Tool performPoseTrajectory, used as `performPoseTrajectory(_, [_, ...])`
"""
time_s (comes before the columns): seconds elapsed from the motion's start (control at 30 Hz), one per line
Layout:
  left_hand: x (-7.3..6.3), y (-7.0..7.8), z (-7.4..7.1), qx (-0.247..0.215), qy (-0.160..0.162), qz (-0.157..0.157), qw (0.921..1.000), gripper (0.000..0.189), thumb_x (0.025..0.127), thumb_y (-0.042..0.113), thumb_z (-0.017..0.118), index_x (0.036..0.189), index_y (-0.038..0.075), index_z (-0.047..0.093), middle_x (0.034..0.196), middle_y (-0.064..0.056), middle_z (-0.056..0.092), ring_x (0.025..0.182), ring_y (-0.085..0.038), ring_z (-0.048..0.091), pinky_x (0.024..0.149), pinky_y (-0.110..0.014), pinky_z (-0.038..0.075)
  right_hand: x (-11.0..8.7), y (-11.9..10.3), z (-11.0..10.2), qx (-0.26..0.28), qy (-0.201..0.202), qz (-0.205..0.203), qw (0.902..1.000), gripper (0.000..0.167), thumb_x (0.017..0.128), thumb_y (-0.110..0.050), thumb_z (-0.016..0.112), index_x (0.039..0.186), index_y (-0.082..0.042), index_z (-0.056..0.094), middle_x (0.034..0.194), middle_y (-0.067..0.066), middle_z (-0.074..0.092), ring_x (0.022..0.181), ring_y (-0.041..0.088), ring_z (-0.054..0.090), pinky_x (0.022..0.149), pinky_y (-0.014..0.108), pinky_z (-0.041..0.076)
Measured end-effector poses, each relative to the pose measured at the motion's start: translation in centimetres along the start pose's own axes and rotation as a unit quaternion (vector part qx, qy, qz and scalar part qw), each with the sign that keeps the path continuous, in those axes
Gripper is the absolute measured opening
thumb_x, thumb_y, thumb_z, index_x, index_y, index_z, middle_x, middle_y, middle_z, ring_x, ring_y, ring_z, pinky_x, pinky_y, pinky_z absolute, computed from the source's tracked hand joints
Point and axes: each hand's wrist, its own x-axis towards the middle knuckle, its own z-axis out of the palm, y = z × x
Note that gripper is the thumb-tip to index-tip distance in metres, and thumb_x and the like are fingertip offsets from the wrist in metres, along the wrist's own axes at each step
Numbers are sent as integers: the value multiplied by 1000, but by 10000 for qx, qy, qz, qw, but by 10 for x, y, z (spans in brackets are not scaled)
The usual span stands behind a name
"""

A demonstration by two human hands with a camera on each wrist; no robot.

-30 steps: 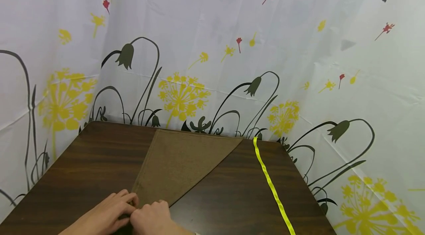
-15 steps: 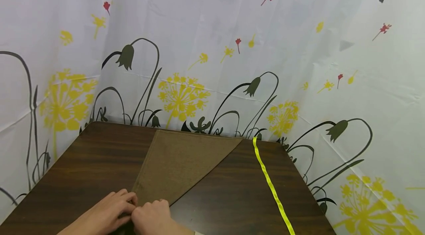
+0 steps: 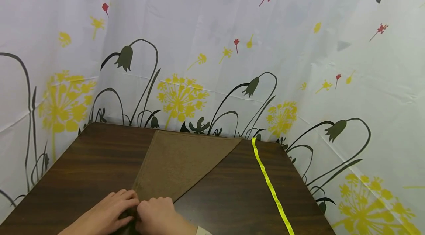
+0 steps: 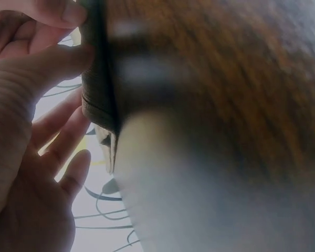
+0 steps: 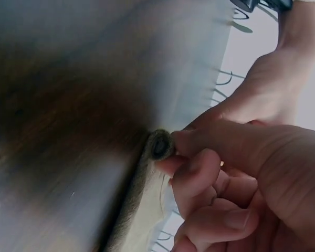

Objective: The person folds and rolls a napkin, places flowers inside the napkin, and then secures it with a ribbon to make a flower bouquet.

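A brown cloth (image 3: 179,165) lies on the dark wood table, its far part flat and its right edge slanting. At the near end it is rolled into a narrow tube, whose spiral end (image 5: 161,144) shows in the right wrist view. My right hand (image 3: 161,214) pinches the rolled end between thumb and fingers. To its left, my left hand (image 3: 109,209) grips the roll, with the thumb on one side and fingers behind, as the left wrist view shows of the rolled cloth (image 4: 97,89). Both hands hide most of the roll from above.
A yellow ribbon (image 3: 270,187) runs lengthwise along the right part of the table (image 3: 83,168). Behind the table's far edge hangs a white curtain (image 3: 212,17) printed with yellow, red and grey-green flowers.
My right hand has shifted slightly to the right along the roll. The left hand stays nearly in place. The cloth and ribbon lie as before; the head view has drifted slightly.
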Motion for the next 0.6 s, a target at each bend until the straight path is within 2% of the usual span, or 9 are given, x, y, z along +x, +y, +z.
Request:
performPoseTrajectory(0.1, [2, 0, 2, 94, 228, 158, 9996, 32, 83, 24, 93, 99, 36, 69, 101, 18, 56, 84, 2, 42, 64, -21, 29, -3, 4, 0, 206, 206, -246, 9993, 48, 96, -31, 76, 57, -23, 49, 51, -9, 36, 45, 11, 33, 44, 28, 34])
performPoseTrajectory(0.17, [4, 0, 2, 122, 314, 247, 9991, 30, 83, 24, 93, 96, 38, 70, 101, 19, 55, 84, 2, 43, 64, -21, 30, -4, 5, 0, 295, 275, -314, 9987, 47, 95, -31, 76, 57, -24, 50, 51, -10, 36, 45, 9, 35, 44, 27, 34])
performPoseTrajectory(0.33, [7, 0, 1, 87, 129, 262, 9995, 24, 85, 24, 91, 95, 38, 74, 99, 21, 58, 86, 0, 50, 65, -25, 36, -4, 6, 2, 267, 288, -248, 9989, 47, 96, -34, 76, 59, -24, 50, 51, -9, 38, 45, 11, 37, 45, 29, 33])
performPoseTrajectory(0.4, [6, 0, 0, 67, 59, 253, 9996, 23, 85, 23, 91, 96, 36, 76, 99, 21, 59, 87, 0, 52, 65, -26, 37, -3, 6, 3, 72, 302, -167, 9994, 43, 97, -40, 76, 63, -25, 53, 53, -8, 41, 47, 11, 40, 46, 29, 35])
performPoseTrajectory(0.6, [5, 2, 1, 125, 120, 292, 9994, 23, 84, 21, 91, 96, 34, 77, 98, 22, 59, 86, 0, 52, 64, -24, 37, 0, -1, 9, -505, 236, 125, 9984, 26, 99, -53, 72, 87, -32, 63, 64, -9, 55, 55, 13, 53, 58, 30, 41])
